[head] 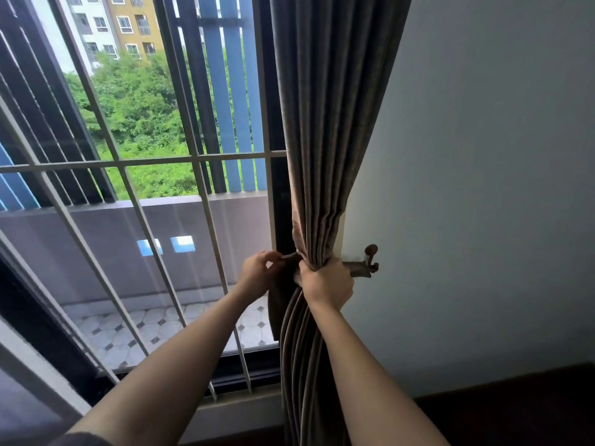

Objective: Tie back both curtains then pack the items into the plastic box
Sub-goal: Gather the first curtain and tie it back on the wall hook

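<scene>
Your right hand (326, 281) has a full grip around the gathered grey-brown pleated fabric curtain (325, 123), bunched tight against the wall. Just left of that grip, your left hand (257, 272) pinches the free end of the dark brown fabric tie-back band (279, 296), which hangs down beside the bunch. Just right of the grip, the dark metal wall hook (367, 262) sticks out with its knob up. I judge the step in hand is wrapping the band: keep the bunch squeezed, bring the band's end around the front of the folds toward the hook, and loop it on before loosening your hold, or the pleats may spill.

Beyond your left hand, the barred window (193, 156) looks onto a tiled balcony. The pale wall (483, 188) runs right of the hook. The plastic box and items are not in view.
</scene>
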Demonstrator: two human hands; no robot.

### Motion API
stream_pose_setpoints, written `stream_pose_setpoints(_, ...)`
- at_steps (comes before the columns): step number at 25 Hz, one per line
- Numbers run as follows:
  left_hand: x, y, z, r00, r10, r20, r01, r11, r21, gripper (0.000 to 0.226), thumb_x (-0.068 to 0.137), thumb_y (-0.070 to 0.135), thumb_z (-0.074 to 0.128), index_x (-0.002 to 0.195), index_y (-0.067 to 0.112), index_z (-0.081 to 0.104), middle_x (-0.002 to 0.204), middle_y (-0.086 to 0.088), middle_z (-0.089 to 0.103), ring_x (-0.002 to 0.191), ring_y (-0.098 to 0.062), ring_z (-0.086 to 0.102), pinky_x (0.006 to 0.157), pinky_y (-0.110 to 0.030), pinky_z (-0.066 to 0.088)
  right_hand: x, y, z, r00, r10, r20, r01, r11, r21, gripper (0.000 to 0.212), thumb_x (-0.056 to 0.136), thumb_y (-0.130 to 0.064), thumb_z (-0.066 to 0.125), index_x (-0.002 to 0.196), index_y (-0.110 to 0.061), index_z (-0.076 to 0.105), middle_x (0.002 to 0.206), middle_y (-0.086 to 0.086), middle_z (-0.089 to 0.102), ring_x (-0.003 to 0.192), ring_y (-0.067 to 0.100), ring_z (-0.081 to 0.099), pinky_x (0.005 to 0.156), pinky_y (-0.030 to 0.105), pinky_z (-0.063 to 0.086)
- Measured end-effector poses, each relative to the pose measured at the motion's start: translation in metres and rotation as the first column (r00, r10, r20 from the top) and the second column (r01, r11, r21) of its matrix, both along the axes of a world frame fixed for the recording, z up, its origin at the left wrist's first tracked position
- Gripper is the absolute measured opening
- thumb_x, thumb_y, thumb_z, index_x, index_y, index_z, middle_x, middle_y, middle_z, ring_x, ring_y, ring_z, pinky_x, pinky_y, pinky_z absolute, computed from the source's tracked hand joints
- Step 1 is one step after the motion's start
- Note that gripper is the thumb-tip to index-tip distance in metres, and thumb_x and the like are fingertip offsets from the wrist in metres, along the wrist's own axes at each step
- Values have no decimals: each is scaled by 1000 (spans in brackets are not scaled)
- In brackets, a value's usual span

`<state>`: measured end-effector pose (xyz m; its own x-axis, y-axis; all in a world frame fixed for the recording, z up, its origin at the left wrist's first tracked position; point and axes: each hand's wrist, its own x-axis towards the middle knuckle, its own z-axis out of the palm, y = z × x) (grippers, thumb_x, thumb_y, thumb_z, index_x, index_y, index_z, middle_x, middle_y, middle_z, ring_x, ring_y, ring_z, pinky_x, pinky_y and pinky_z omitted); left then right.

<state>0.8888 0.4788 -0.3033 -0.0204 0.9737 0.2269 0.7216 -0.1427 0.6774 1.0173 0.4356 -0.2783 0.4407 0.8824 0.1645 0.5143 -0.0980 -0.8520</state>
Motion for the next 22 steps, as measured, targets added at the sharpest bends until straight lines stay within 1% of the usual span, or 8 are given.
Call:
stream_pose_setpoints(4,25,9,22,968,201,153,-214,974,71,20,86,18,66,101,7,73,92,-7,44,82,-15,44,72,-18,33,7,-3,2,999,46,2,-46,999,-7,35,83,-42,65,94,-10,67,91,5,72,83,24,67,65,22,41)
stream_pose_setpoints(7,31,8,22,925,242,292,-260,965,22,15,81,18,71,90,7,73,80,-6,57,69,-12,51,61,-15,39,10,-1,2,997,71,8,-71,997,-20,35,81,-42,67,95,-10,67,92,5,72,82,22,67,66,20,40)
stream_pose_setpoints(10,35,7,13,875,235,423,-251,968,-20,9,81,13,68,84,11,60,75,-2,61,70,-14,53,53,-12,39,12,3,0,996,93,9,-93,995,-24,32,80,-39,68,96,-11,68,92,5,73,84,22,67,67,20,41)
stream_pose_setpoints(12,36,7,3,845,156,512,-139,988,-71,9,82,14,65,80,14,56,74,-1,60,72,-17,55,58,-16,43,15,5,0,992,125,8,-125,992,-29,33,80,-39,68,96,-11,68,92,6,72,83,23,67,66,20,41)
stream_pose_setpoints(14,34,2,-9,745,38,666,37,994,-99,10,74,12,59,83,15,59,79,-6,63,78,-22,57,66,-29,46,20,6,1,983,177,40,-177,984,-24,34,80,-40,69,97,-10,68,92,5,72,84,22,68,65,19,40)
stream_pose_setpoints(16,27,-2,-16,634,-37,772,201,972,-118,39,60,5,48,95,14,61,87,-10,65,79,-24,58,66,-31,47,27,8,1,967,249,52,-249,969,-9,37,77,-39,72,100,-10,67,92,4,71,85,20,67,65,17,41)
stream_pose_setpoints(19,26,-13,-15,677,-217,703,399,912,-102,58,53,2,46,110,9,55,86,-5,62,70,-10,58,56,-19,44,35,18,1,918,397,-9,-397,918,13,58,59,-56,79,102,-20,64,99,-5,67,85,11,65,76,20,53)
stream_pose_setpoints(22,28,-18,-9,715,-349,606,522,843,-132,71,56,4,53,125,7,42,96,1,57,87,-4,58,72,-16,47,38,31,7,833,551,38,-552,834,9,83,45,-87,63,106,-31,63,109,1,64,95,15,66,86,38,56)
